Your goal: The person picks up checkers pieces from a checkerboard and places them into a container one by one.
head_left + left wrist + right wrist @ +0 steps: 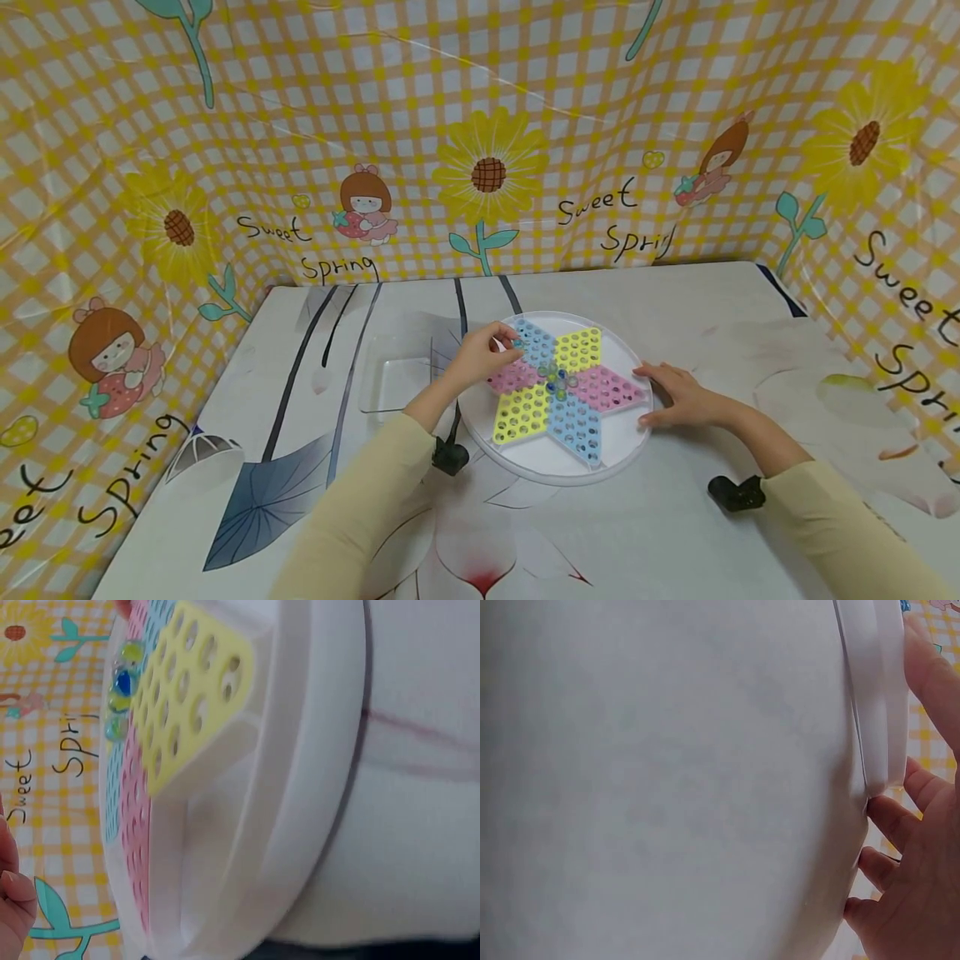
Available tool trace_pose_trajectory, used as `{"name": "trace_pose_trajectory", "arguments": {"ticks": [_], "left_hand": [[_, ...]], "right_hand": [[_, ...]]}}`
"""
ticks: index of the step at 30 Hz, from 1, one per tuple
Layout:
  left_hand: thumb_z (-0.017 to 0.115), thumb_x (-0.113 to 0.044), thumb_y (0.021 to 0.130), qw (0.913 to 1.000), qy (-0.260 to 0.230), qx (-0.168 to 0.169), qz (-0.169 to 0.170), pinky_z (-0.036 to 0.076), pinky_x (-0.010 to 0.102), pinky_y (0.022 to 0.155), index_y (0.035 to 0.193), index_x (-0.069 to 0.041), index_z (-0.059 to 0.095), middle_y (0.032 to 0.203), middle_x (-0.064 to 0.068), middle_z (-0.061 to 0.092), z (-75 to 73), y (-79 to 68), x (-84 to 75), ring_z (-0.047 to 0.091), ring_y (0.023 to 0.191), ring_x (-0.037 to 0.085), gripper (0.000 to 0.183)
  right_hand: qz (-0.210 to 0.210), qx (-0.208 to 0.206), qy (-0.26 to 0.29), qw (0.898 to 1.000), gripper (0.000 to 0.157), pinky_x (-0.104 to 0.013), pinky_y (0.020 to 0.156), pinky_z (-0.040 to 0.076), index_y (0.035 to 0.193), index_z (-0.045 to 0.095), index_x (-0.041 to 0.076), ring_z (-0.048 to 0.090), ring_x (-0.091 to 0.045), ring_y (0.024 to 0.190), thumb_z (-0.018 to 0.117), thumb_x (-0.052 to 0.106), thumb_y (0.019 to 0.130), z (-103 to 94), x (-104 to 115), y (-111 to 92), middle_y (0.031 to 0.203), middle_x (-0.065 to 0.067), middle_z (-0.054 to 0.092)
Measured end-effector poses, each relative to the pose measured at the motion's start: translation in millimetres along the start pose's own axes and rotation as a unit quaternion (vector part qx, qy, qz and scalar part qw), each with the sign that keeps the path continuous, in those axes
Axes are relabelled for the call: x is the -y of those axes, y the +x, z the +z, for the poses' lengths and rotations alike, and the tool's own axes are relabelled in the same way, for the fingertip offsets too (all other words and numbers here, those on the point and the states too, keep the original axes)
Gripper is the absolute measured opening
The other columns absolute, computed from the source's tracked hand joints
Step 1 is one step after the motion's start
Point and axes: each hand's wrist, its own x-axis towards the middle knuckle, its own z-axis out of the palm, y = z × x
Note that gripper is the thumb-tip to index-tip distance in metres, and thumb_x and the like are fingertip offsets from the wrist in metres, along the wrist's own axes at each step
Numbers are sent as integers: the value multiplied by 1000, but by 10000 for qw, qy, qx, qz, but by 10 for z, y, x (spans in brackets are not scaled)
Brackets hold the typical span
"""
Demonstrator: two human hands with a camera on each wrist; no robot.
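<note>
A round white Chinese checkers board (480, 446) carries a star of pink, yellow and blue perforated points. Several glass marbles (556, 382) sit clustered at its middle; they also show in the left wrist view as green and blue balls (124, 682). My left hand (483, 354) is over the upper left of the board, pinching a small teal marble (517, 342) between thumb and fingertip above the far blue point. At the board's right rim my right hand (678, 396) rests with spread fingers; in the right wrist view its fingertips (889, 817) touch the rim.
A clear shallow plastic tray (372, 375) lies left of the board, partly behind the left hand. Black wrist devices (450, 456) hang by both forearms. A checked yellow cloth with sunflowers (487, 175) hangs behind and beside the printed tabletop (667, 533).
</note>
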Motion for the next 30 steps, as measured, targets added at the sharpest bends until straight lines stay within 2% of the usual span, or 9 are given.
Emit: {"name": "trace_pose_trajectory", "arguments": {"ticks": [7,22,30], "left_hand": [[67,-13,83,9998,-29,-101,187,33,18,53,99,-3,59,87,8,60,-189,-29,47,41,63,9,20],[66,-17,84,9991,4,-412,-112,36,21,54,100,-5,60,89,6,58,-563,-164,250,43,67,13,21],[68,-15,83,9976,174,-671,17,37,22,55,99,-4,60,89,8,60,-705,-259,357,45,67,14,21]], "right_hand": [[34,-9,92,10000,85,-72,94,7,136,30,-2,3,-56,127,73,35,73,13,-1,-3,142,-35,16],[-84,-49,30,9999,84,-72,94,8,135,31,-4,7,-56,126,73,34,73,4,-6,-2,141,-35,18],[-164,-104,20,9998,84,-72,93,9,134,32,-4,9,-56,125,73,34,73,2,3,-11,140,-36,19]]}}
